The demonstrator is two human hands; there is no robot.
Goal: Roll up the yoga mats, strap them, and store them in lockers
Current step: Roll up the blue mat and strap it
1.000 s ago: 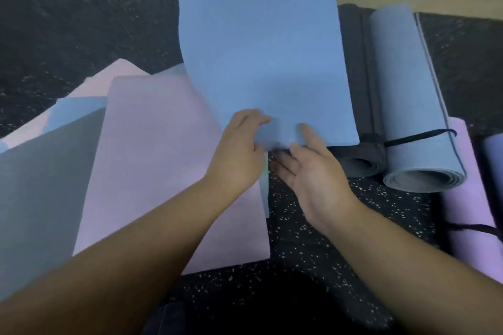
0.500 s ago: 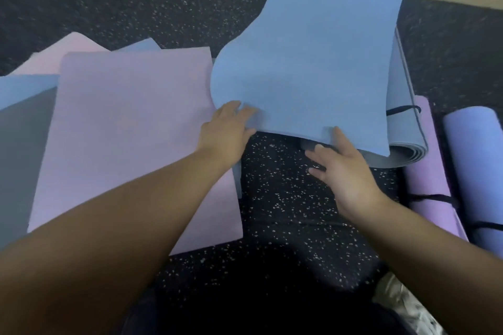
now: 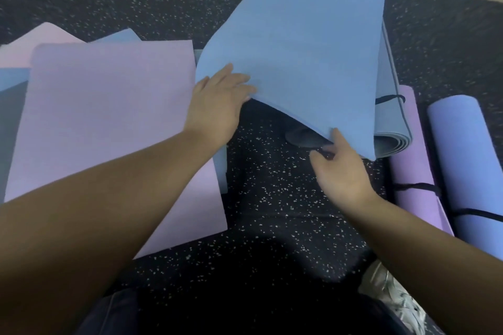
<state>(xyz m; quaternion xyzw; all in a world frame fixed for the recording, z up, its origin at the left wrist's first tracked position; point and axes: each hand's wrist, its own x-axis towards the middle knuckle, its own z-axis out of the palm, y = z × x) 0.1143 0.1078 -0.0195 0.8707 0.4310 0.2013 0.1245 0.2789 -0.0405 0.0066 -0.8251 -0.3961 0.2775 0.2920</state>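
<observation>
Nearest, one pale sneaker [image 3: 394, 298] at the lower right on the black speckled floor [image 3: 272, 198], beside a dark trouser leg at the bottom edge. Above that, two bare forearms reaching forward. Left hand [image 3: 217, 106] gripping the near left edge of one blue mat [image 3: 299, 49], thumb on top and fingers curled beneath. Right hand [image 3: 341, 171] at the near right corner of the same mat, thumb pressed on its top face, fingers bent just below the edge; whether those fingers touch the underside cannot be told. Blue mat lifted off the floor at its near end, bowed, its far end running away toward a tan strip of flooring at the top edge.

To the left, a loose overlapping pile of flat mats: one lilac mat [image 3: 109, 130] on top, with one grey [image 3: 11, 130], one pink [image 3: 40, 43] and at least one pale blue showing from beneath.

To the right, rolled mats lying side by side: one periwinkle [image 3: 468, 158], one purple [image 3: 413, 171], each bound with a black strap, one grey-blue [image 3: 392, 128] with a strap, and one dark roll end [image 3: 304, 139] showing under the lifted mat.
</observation>
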